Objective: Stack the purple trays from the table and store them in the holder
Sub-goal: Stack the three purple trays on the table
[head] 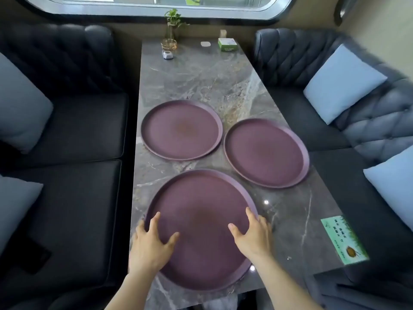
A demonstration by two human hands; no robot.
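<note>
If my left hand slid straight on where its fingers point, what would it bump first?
Probably the far rim of the near tray; lifted over that, the left hand would meet the far left tray. Height is unclear.

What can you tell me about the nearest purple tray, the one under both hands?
The nearest purple tray is round, with a flat matte floor and a low raised rim, plastic by its look. Empty, it lies flat and right side up at the near end of the grey marbled table, apart from the left tray and the right tray. The left hand rests on its left side and the right hand on its right, fingers spread, thumbs on the floor.
</note>
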